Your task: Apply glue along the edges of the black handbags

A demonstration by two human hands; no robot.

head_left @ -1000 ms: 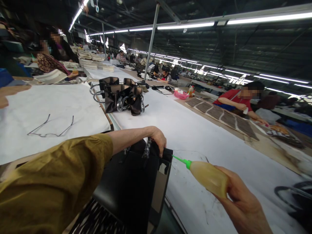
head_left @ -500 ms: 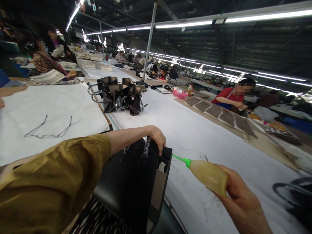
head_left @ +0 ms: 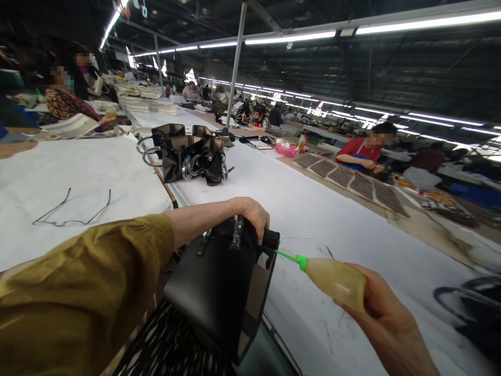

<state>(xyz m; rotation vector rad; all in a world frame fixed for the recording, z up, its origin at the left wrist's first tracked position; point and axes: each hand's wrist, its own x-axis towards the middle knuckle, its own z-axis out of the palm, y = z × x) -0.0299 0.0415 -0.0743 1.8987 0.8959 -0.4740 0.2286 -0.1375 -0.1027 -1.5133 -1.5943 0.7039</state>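
Observation:
My left hand is closed on the top edge of a black handbag that rests against my lap at the table's near edge. A wrapped handle hangs just beside my fingers. My right hand grips a soft yellowish glue bottle with a green nozzle. The nozzle tip points at the bag's upper right corner, almost touching it. My left arm wears a mustard sleeve.
A long white-covered table runs away from me. Several black bags stand further along it. A thin wire shape lies on white sheet to the left. Other people work at tables left and right; brown panels lie at right.
The bag has tipped up slightly under my left hand. The view has shifted a little left. The glue bottle has stayed close to the bag's corner.

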